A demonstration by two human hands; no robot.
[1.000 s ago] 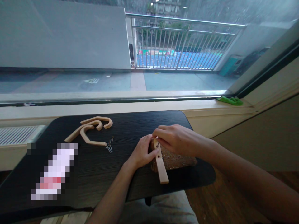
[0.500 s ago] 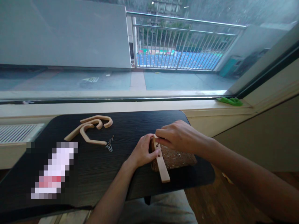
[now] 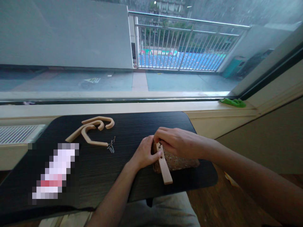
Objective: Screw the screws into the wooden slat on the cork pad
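A pale wooden strip point(image 3: 165, 171) with drilled holes lies across a rough brown block point(image 3: 182, 162) near the table's right side. My left hand point(image 3: 145, 153) is closed on the strip's far part, its thumb pressed on the wood beside a hole and its fingers along the block's left edge. My right hand point(image 3: 174, 140) pinches a small screw point(image 3: 160, 145) at the far hole, its fingertips covering most of it. The strip's far end is partly hidden under the fingers.
Several curved wooden hooks point(image 3: 94, 144) lie at the table's point(image 3: 99, 176) back left, with several loose screws point(image 3: 111, 147) beside them. A blurred-out pale item point(image 3: 58, 168) lies at front left. A green cloth point(image 3: 233, 102) rests on the windowsill point(image 3: 201, 107).
My right hand rose slightly and turned over the far hole, then came back down with its fingers curled. My left hand has kept its grip; the strip's near end shifted slightly right.
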